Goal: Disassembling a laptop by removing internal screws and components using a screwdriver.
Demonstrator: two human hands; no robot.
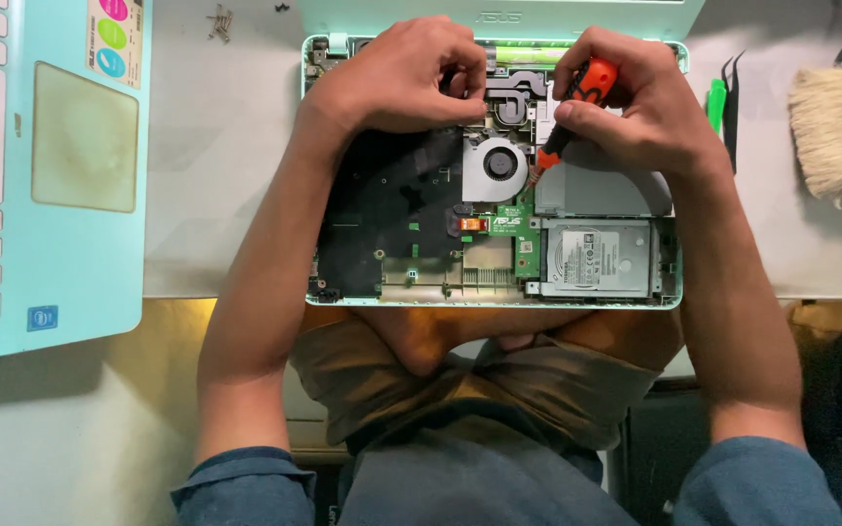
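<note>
Where screwdriver (577,102) meets fan (495,169), tight.

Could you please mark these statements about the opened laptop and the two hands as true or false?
1. The right hand holds an orange-handled screwdriver. True.
2. The left hand holds a brush. False: the brush lies on the table at the right, untouched.
3. The round fan sits in the opened laptop. True.
4. The hard drive is lifted out onto the table. False: it sits in the laptop's near right corner.
5. A keyboard cover lies to the left. True.
</note>
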